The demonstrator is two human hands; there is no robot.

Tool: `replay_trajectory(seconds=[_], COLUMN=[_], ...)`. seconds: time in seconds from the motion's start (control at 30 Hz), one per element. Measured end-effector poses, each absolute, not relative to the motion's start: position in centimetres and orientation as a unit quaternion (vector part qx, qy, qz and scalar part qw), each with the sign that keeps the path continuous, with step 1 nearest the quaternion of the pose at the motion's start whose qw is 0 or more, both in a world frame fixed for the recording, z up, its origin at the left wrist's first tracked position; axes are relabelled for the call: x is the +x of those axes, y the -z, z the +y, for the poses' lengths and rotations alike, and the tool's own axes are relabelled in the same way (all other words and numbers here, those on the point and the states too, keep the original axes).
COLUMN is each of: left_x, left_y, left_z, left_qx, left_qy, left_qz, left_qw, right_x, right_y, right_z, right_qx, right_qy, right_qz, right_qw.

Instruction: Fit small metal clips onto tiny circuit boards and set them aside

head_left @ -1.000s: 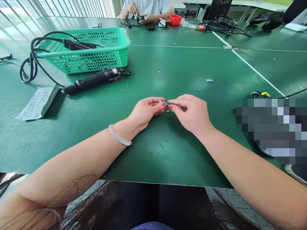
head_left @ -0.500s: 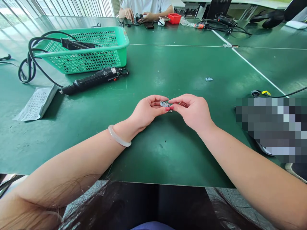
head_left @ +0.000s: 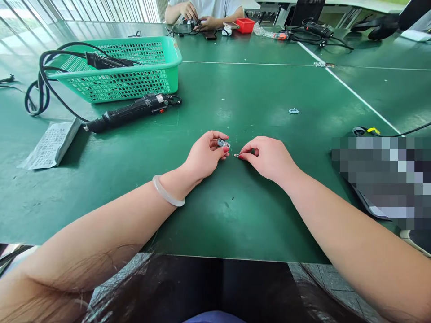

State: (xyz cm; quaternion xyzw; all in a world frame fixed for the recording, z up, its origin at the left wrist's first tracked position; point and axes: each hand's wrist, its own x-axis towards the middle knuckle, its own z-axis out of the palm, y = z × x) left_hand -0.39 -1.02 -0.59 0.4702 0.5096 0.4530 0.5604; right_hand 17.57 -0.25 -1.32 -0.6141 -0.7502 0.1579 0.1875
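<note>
Between the thumb and fingers of my left hand is a small grey part with fine detail, too small to name. My right hand is closed in a pinch just to the right, at the table surface. At its fingertips shows a tiny pale metallic piece, whose kind I cannot make out. A narrow gap separates the two hands. Farther off to the right, another small grey-blue part lies on the green table.
A black electric screwdriver lies before a green basket holding cables. Left of it is a paper packet with writing. A blurred-out dark object sits at right. Across the table a person handles a device near a red tray.
My hands have come apart. The right hand moved slightly down with the tiny metallic piece, while the left drew a little leftward with the grey part.
</note>
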Motion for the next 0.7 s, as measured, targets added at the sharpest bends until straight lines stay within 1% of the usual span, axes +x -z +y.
replay_trajectory(seconds=[0.13,0.27,0.53,0.7], left_x=[-0.34,-0.40,-0.45,-0.52], left_y=[0.71,0.73,0.45,0.55], left_z=[-1.10,-1.13,-1.24,-1.20], left_qx=[0.488,0.485,0.495,0.503], left_qy=[-0.450,-0.452,-0.439,-0.435], left_qz=[0.511,0.510,0.521,0.517], left_qw=[0.546,0.548,0.540,0.538], right_x=[17.40,17.53,17.92,18.09], right_y=[1.58,1.88,2.21,2.19], right_z=[-0.19,-0.27,0.21,0.35], right_qx=[-0.594,-0.585,-0.591,-0.587], right_qy=[-0.129,-0.119,-0.132,-0.140], right_qz=[-0.771,-0.774,-0.751,-0.753], right_qw=[0.189,0.213,0.262,0.261])
